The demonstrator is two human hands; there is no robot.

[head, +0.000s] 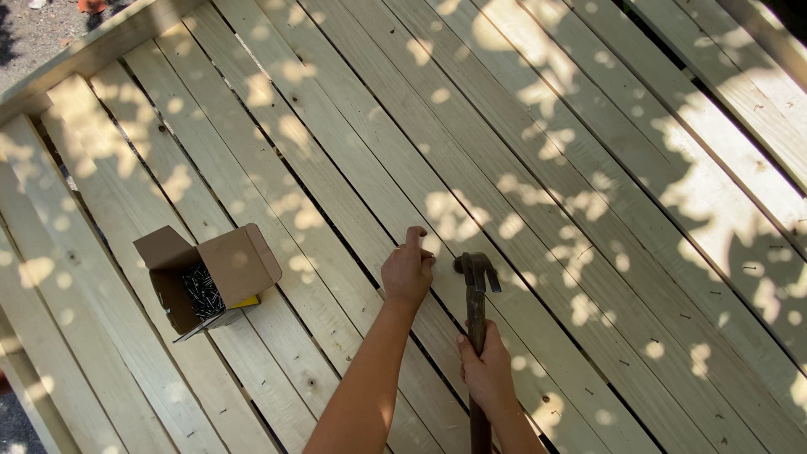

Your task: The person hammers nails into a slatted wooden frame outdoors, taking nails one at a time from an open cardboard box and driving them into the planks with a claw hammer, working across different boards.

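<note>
The claw hammer lies with its long axis running up from the right hand, whose fingers wrap its handle low down; its head rests on a pale deck plank. Just left of the head, the left hand pinches its fingers narrowly against the plank, possibly on a nail too small to see. An open cardboard box of nails sits well left.

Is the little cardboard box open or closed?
Open. The cardboard box has its flaps folded back, and dark nails show inside it.
</note>
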